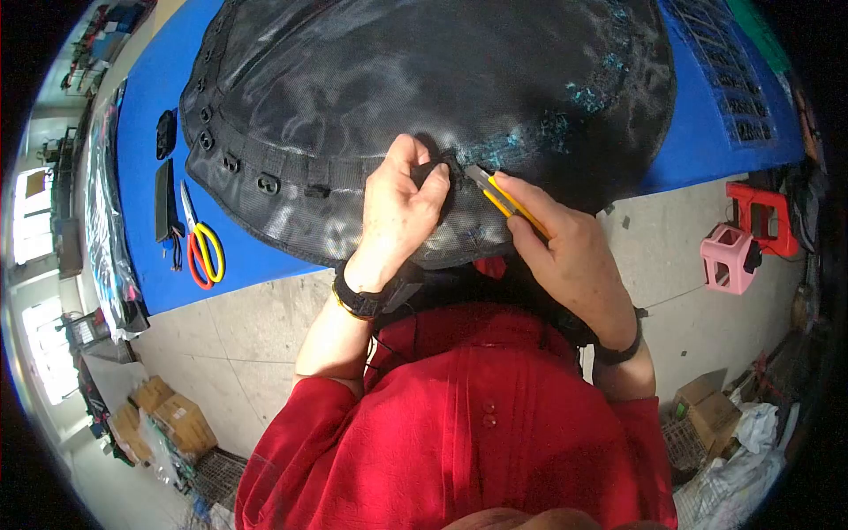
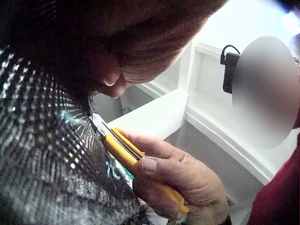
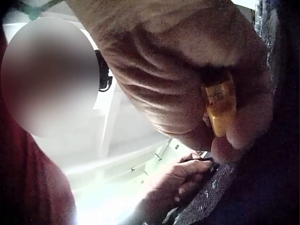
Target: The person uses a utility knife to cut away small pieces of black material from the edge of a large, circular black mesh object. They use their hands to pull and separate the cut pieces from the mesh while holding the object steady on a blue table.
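Note:
A large black mesh fabric piece [image 1: 353, 106] with a webbing border and teal marks lies over the table edge. Near its front border my left hand [image 1: 402, 199] pinches a fold of the mesh between thumb and fingers. My right hand [image 1: 570, 243] grips a yellow utility knife [image 1: 517, 208], its blade pointing at the pinched spot. In the left wrist view the blade of the utility knife [image 2: 119, 145] is right at the mesh edge, close below the left fingertips. The right wrist view shows the yellow handle [image 3: 220, 105] inside the curled right hand.
On the blue table [image 1: 256, 269], left of the mesh, lie red-and-yellow-handled scissors [image 1: 201, 238] and a black strip [image 1: 164, 199]. Black metal buckles [image 1: 267, 184] line the mesh border. A pink stool [image 1: 729, 261] and a red stool [image 1: 768, 216] stand on the floor at right.

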